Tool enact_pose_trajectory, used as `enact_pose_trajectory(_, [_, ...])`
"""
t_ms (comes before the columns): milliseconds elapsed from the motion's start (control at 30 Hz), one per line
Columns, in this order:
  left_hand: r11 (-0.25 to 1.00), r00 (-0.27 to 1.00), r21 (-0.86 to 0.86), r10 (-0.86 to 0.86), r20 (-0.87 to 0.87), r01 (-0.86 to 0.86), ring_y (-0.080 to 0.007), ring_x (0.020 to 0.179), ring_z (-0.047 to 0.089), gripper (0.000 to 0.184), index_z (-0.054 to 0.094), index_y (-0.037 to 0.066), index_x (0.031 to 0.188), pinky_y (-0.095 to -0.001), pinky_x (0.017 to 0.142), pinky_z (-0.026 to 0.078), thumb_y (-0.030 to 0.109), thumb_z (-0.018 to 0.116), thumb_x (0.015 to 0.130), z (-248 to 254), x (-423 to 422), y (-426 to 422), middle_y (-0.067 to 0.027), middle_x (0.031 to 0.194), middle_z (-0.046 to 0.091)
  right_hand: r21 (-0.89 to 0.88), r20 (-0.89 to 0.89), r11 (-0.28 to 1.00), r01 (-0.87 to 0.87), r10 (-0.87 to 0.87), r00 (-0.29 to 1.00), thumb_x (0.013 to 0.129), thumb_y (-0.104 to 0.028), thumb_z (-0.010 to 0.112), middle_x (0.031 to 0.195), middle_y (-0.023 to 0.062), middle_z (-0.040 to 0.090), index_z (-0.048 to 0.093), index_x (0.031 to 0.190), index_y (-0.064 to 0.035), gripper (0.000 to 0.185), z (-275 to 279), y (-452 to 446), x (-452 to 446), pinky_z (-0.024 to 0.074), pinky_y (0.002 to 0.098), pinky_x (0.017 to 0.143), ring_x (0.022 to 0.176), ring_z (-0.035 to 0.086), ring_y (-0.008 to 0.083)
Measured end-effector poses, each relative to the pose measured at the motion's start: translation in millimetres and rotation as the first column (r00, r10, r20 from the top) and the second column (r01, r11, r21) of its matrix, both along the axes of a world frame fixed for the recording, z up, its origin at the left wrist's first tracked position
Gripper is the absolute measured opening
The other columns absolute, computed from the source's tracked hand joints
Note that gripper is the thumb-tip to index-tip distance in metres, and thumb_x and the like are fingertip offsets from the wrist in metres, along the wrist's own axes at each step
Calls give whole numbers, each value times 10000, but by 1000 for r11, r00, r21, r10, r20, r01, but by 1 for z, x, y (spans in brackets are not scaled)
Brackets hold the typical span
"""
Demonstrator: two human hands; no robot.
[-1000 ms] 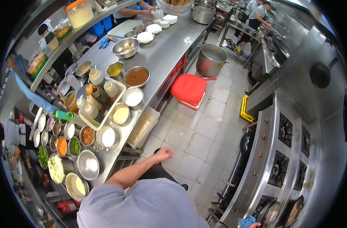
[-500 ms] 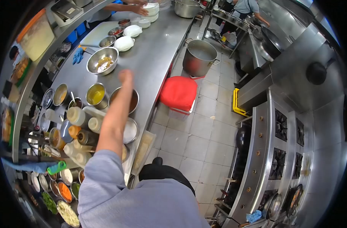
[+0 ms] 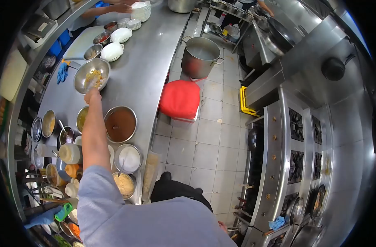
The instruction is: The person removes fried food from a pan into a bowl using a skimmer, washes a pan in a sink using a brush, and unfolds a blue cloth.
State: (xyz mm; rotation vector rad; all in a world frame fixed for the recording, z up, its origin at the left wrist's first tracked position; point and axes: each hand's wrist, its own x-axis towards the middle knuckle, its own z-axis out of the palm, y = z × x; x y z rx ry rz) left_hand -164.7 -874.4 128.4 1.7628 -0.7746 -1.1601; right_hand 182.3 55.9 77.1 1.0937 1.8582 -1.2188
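Note:
My left hand (image 3: 93, 96) reaches across the steel counter to the near rim of a wide metal mixing bowl (image 3: 78, 79). Its fingers are closed at that rim; the fingertips are too small to see clearly. In the bowl lies a yellowish, partly whitish food mix (image 3: 94, 78). Below my forearm stand a pot of brown sauce (image 3: 120, 123), a container of white powder (image 3: 129, 159) with a spoon, and a bowl of pale yellow crumbly stuff (image 3: 124, 185). A small part of my right hand (image 3: 223, 227) shows beside my body; its fingers are mostly hidden.
Squeeze bottles (image 3: 69, 153) crowd the left side. Two white dishes (image 3: 112, 52) and stacked plates (image 3: 140, 11) stand further along, near another person's hands (image 3: 123, 7). A red-covered stool (image 3: 179, 99) and large pot (image 3: 201, 57) edge the aisle; gas burners (image 3: 296, 166) line the right.
My left hand has moved forward and left from over the counter to the mixing bowl's rim. The view has shifted, uncovering the brown sauce pot and pale yellow bowl. Part of my right hand now shows.

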Motion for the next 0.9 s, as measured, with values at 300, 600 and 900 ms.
enact_pose_trajectory(300, [846, 848, -60, -526, 59, 529, -296, 766, 682, 307, 579, -143, 967, -371, 567, 607, 30, 649, 722, 52, -5, 63, -225, 1014, 630, -146, -64, 986, -80, 72, 995, 847, -184, 646, 1033, 115, 597, 424, 1283, -40, 510, -16, -34, -81, 472, 348, 706, 890, 602, 195])
enact_pose_trajectory(600, [634, 548, 89, -723, 420, 768, -318, 689, 694, 289, 623, -89, 951, -360, 554, 560, 138, 610, 772, 125, -7, 111, -224, 939, 667, -26, -31, 984, -175, 174, 984, 855, -162, 650, 964, 131, 614, 442, 1256, -16, 475, -5, -47, -83, 481, 325, 634, 783, 614, 183])
enact_pose_trajectory(900, [189, 549, -541, 12, 836, 820, -427, 870, 616, 288, 497, 15, 1068, -476, 732, 520, 73, 552, 791, 194, -3, 139, -237, 1235, 520, 91, -112, 953, -288, 297, 948, 832, -213, 663, 894, 121, 652, 567, 1128, 36, 398, -100, 16, -13, 486, 317, 718, 815, 599, 199])
